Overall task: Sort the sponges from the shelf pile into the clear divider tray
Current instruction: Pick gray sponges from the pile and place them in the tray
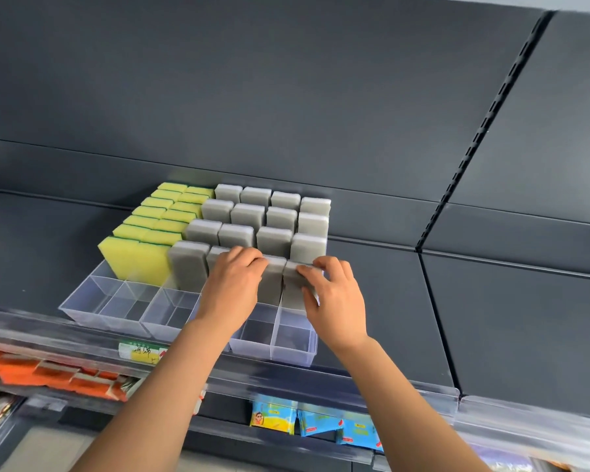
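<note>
At a dark shelf, front row of the clear divider tray: L hand fingers curl over an upright grey sponge; R hand thumb & fingertips pinch the end sponge beside it.

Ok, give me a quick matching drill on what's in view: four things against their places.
1 yellow rectangular foam sponges
2 grey rectangular foam sponges
3 blue plastic packets
4 left hand

a under the dark grey shelf
b left lanes of the clear plastic divider tray
c gripping a front-row grey sponge
d tray's right lanes

Pairs: 1-b, 2-d, 3-a, 4-c
</note>
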